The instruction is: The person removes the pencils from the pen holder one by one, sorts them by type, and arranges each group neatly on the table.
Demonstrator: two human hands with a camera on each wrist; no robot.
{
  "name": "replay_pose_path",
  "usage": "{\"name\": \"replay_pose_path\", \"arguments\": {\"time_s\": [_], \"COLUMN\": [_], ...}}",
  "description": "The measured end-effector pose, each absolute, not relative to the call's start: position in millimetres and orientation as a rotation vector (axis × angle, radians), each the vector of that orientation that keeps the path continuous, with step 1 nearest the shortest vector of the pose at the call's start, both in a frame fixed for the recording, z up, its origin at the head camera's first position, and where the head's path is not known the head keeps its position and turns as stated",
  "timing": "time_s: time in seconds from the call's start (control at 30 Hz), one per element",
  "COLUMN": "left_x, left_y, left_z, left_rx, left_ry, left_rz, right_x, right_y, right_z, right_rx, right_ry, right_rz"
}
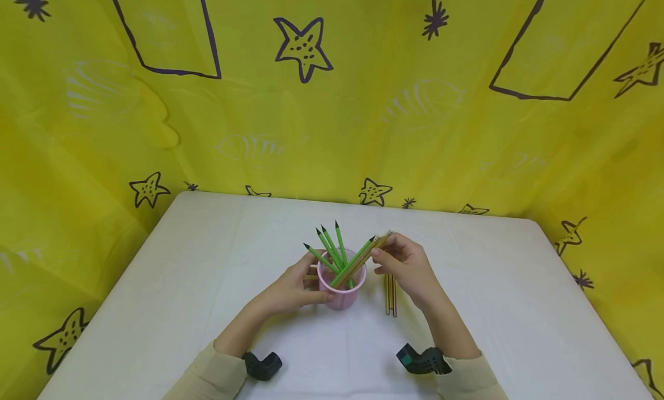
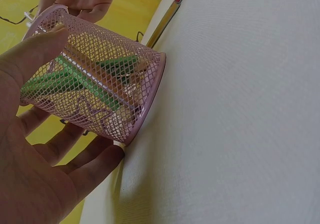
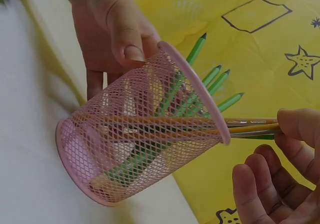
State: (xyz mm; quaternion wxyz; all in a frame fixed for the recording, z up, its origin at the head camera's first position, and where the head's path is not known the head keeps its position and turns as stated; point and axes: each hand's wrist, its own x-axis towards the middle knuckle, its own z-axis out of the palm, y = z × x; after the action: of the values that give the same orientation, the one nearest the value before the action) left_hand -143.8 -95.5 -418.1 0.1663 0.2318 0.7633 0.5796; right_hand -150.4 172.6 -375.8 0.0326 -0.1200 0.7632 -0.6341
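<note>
My left hand (image 1: 291, 285) holds a pink mesh pencil cup (image 3: 145, 129), thumb on the near side and fingers around the other. Several green pencils (image 1: 332, 251) stand in the cup, dark points up and leaning different ways. Between thumb and fingers, my right hand (image 1: 407, 264) pinches a few thin golden-brown sticks (image 1: 358, 263) with pale upper ends. Their lower parts are inside the cup, slanting down through it, as the mesh shows in the right wrist view. One green pencil lies along them near the rim.
A few more golden sticks (image 1: 390, 299) lie on the white table (image 1: 493, 285), right of the cup and partly under my right hand. Behind the table hangs a yellow curtain (image 1: 342, 129) with drawn stars and fish. Dark wrist devices (image 1: 422, 359) sit at both sleeves.
</note>
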Motion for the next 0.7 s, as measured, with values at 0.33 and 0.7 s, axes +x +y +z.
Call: {"name": "replay_pose_path", "arguments": {"time_s": [0.33, 0.7], "left_x": [-142.9, -142.5], "left_y": [-95.2, -95.2], "left_z": [-416.1, -416.3], "left_rx": [0.681, 0.677], "left_ry": [2.165, 2.164], "left_rz": [1.654, 1.664], "right_x": [-146.5, -147.0], "right_y": [182.3, 188.5], "right_z": [-364.9, -357.4], "right_rx": [-0.37, -0.43], "right_ry": [2.377, 2.354], "right_rz": [-2.025, -2.089]}}
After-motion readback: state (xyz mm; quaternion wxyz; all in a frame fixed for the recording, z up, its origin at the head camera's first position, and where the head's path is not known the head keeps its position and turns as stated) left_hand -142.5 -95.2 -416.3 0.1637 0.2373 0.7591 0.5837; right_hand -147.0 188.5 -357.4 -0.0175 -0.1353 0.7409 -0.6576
